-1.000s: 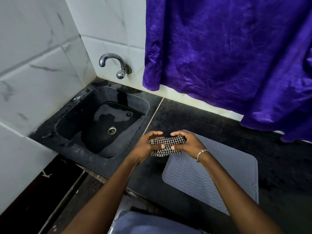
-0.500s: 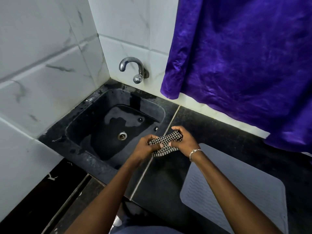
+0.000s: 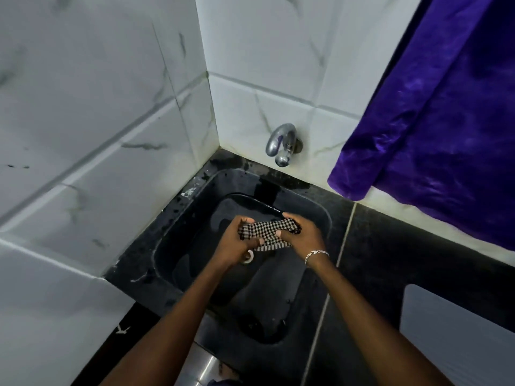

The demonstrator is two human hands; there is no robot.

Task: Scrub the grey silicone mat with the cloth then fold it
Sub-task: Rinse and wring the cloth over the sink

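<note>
A black-and-white checked cloth is bunched between both hands above the black sink. My left hand grips its left end and my right hand, with a silver bracelet on the wrist, grips its right end. The cloth hangs over the drain, which is partly hidden behind my left hand. The grey silicone mat lies flat on the black counter at the lower right, cut off by the frame edge and well apart from both hands.
A chrome tap sticks out of the white tiled wall above the sink. A purple curtain hangs at the upper right over the black counter. White marbled tiles close off the left side.
Both hands have carried the cloth left, from over the mat's edge to above the sink. The view followed, so the mat now sits at the far right.
</note>
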